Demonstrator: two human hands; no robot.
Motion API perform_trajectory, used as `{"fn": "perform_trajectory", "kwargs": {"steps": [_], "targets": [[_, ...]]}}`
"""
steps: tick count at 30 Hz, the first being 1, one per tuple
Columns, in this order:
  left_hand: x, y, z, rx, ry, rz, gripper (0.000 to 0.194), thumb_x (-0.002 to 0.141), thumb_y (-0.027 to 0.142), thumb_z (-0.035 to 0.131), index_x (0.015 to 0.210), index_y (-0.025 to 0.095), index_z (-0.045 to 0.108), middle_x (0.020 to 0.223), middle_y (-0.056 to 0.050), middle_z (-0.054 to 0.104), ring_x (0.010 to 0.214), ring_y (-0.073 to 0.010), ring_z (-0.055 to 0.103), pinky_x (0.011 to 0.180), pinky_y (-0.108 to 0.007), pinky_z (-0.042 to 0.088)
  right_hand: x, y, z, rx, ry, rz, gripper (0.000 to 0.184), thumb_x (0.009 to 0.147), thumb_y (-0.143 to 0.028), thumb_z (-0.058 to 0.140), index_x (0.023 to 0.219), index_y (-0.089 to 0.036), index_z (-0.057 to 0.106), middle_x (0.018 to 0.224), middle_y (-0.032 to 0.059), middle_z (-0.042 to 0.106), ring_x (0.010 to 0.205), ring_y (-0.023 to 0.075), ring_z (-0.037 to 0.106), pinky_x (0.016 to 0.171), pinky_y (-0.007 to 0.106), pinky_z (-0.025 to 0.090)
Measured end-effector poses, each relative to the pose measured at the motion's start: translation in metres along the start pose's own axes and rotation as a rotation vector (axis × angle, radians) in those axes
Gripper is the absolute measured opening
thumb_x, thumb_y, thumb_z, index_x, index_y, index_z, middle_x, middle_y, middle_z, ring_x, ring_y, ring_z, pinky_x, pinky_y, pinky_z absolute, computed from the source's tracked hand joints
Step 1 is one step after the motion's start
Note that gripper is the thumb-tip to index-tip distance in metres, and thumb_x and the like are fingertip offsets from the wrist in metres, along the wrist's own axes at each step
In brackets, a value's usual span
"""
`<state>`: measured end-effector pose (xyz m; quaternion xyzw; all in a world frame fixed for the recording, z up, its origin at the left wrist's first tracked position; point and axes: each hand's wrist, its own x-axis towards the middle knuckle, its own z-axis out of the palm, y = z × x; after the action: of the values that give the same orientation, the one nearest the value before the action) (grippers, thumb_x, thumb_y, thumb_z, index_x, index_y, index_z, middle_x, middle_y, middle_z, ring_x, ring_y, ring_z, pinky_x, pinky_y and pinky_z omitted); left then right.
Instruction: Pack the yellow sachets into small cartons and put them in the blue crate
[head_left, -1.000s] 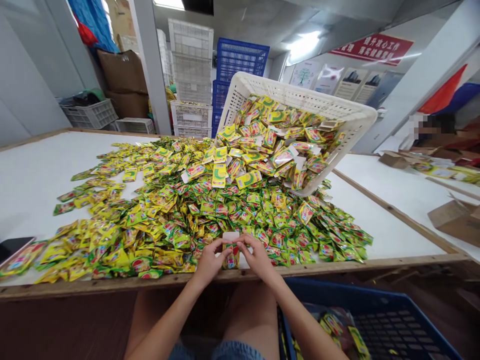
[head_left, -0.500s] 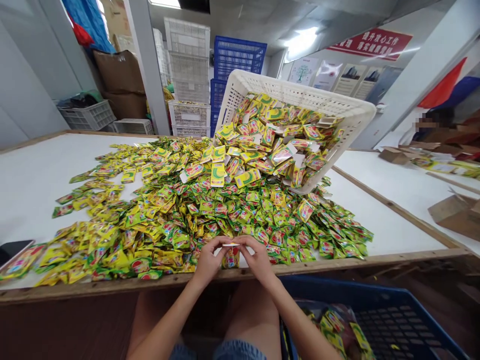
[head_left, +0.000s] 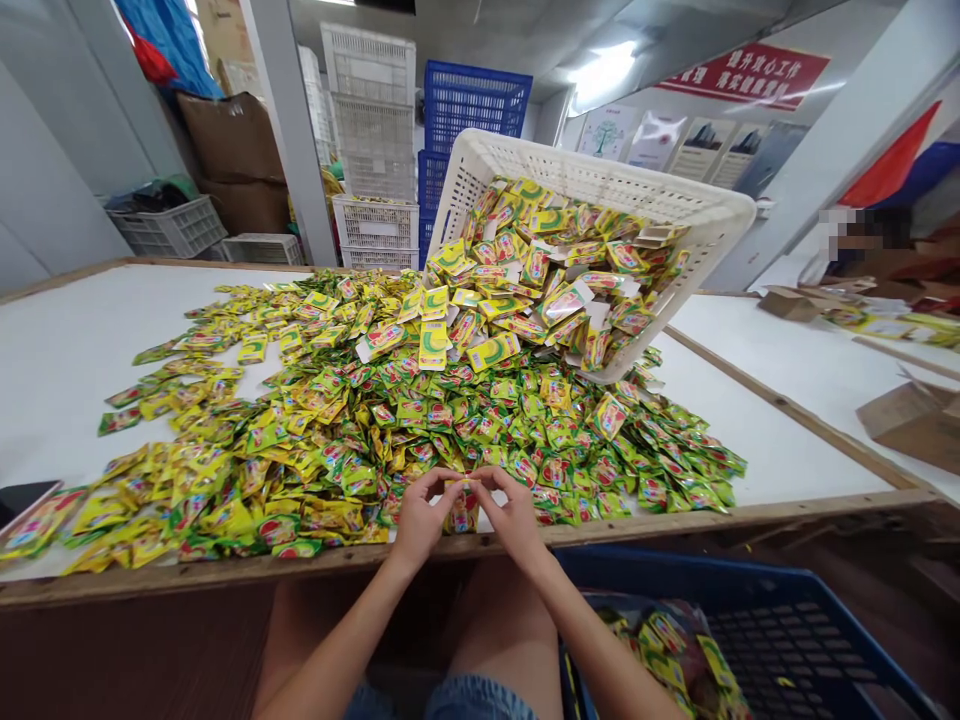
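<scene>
At the table's near edge, my left hand point(head_left: 423, 515) and my right hand point(head_left: 510, 512) meet, fingers and thumbs pinched together at the top end of a small yellow and red carton point(head_left: 461, 515). The carton stands upright between them, its printed face towards me. My fingers partly cover its top. Just beyond my hands spreads a heap of small green and yellow packets point(head_left: 360, 420). A white plastic crate point(head_left: 697, 205) lies tipped on that heap, with many small yellow cartons point(head_left: 491, 352) spilling from its mouth.
A wooden strip edges the white table point(head_left: 45, 340). Below it at right sits a blue crate point(head_left: 765, 580) with packets inside. A phone point(head_left: 26, 500) lies at far left. Cardboard boxes point(head_left: 911, 420) stand at right, where a person is partly visible. Stacked crates point(head_left: 371, 120) stand behind.
My fingertips have closed in on the carton's top, where a white edge showed before and now hardly shows. The camera view has shifted slightly; the heap and crate look the same.
</scene>
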<state>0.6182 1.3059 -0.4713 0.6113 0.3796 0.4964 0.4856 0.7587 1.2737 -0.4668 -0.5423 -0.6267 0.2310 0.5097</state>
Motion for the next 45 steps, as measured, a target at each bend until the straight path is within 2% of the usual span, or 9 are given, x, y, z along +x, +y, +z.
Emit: {"fn": "perform_trajectory", "kwargs": {"steps": [7,14,23,26,31,34,37,41,45], "targets": [[0.003,0.002,-0.007,0.031,-0.105,0.018,0.013,0.077,0.027,0.059,0.082,0.017,0.067,0.079,-0.003,0.066,0.075,-0.0158,0.06,0.071,-0.025,0.047,-0.003,0.002,-0.005,0.022,-0.014,-0.015,0.015,0.085,-0.03,0.051,0.087,-0.02,0.062,0.083,0.0033,0.063,0.077,0.0158,0.058,0.072,0.027,0.045],[-0.01,-0.019,-0.012,0.071,-0.101,0.065,0.016,0.077,0.024,0.06,0.089,0.019,0.068,0.094,-0.006,0.067,0.092,-0.0198,0.06,0.085,-0.031,0.045,-0.019,0.018,0.005,0.037,0.019,-0.038,0.014,0.084,-0.026,0.052,0.093,-0.022,0.062,0.088,0.0039,0.064,0.085,0.0178,0.059,0.077,0.03,0.046],[-0.013,-0.012,-0.004,0.083,-0.086,0.028,0.033,0.075,0.02,0.059,0.108,0.022,0.056,0.105,-0.006,0.062,0.093,-0.0201,0.06,0.083,-0.034,0.047,-0.02,0.004,0.024,0.04,0.05,0.032,0.023,0.084,-0.019,0.043,0.105,-0.021,0.053,0.101,0.0061,0.06,0.092,0.0181,0.057,0.08,0.03,0.046],[-0.014,-0.013,-0.005,0.031,-0.035,0.042,0.056,0.074,0.024,0.062,0.125,0.025,0.039,0.106,-0.006,0.059,0.086,-0.0176,0.061,0.083,-0.036,0.048,-0.02,-0.008,-0.009,-0.049,0.139,0.014,0.024,0.086,-0.021,0.039,0.106,-0.022,0.053,0.102,0.0063,0.06,0.093,0.0182,0.057,0.081,0.03,0.044],[-0.009,-0.018,-0.009,-0.014,-0.004,0.006,0.054,0.079,0.027,0.057,0.126,0.022,0.033,0.107,-0.009,0.056,0.087,-0.0179,0.06,0.086,-0.039,0.045,-0.036,0.004,-0.141,-0.531,-0.156,0.241,0.016,0.079,-0.023,0.048,0.088,-0.024,0.061,0.07,0.0013,0.062,0.064,0.0175,0.058,0.061,0.027,0.044],[-0.009,-0.019,-0.005,0.005,-0.05,0.011,0.047,0.079,0.028,0.057,0.121,0.022,0.038,0.102,-0.007,0.057,0.085,-0.0179,0.059,0.083,-0.037,0.046,-0.032,0.035,-0.195,-0.751,-0.12,0.316,0.014,0.073,-0.028,0.054,0.081,-0.023,0.065,0.076,0.0043,0.064,0.072,0.0209,0.06,0.068,0.031,0.044],[-0.013,-0.015,-0.003,0.055,-0.096,0.023,0.044,0.079,0.029,0.057,0.119,0.022,0.042,0.1,-0.007,0.057,0.085,-0.018,0.058,0.083,-0.036,0.046,0.002,0.067,-0.2,-0.687,0.071,0.326,0.036,0.078,-0.039,0.047,0.107,-0.02,0.058,0.099,0.0092,0.063,0.094,0.0228,0.058,0.079,0.033,0.043],[-0.015,-0.013,-0.008,0.063,-0.057,0.024,0.038,0.08,0.03,0.055,0.115,0.02,0.045,0.094,-0.006,0.059,0.082,-0.0178,0.059,0.081,-0.035,0.046,0.067,0.089,-0.177,-0.643,0.485,0.619,0.072,0.071,-0.052,0.053,0.126,-0.009,0.038,0.114,0.0211,0.055,0.102,0.031,0.054,0.083,0.041,0.041],[-0.016,-0.012,-0.011,0.044,-0.011,0.022,0.037,0.078,0.03,0.057,0.112,0.019,0.047,0.088,-0.005,0.061,0.08,-0.0179,0.061,0.079,-0.034,0.047,0.099,0.09,-0.164,-0.644,0.621,0.683,0.087,0.062,-0.05,0.063,0.127,0.001,0.032,0.111,0.0312,0.053,0.104,0.0421,0.049,0.085,0.055,0.034]]}}
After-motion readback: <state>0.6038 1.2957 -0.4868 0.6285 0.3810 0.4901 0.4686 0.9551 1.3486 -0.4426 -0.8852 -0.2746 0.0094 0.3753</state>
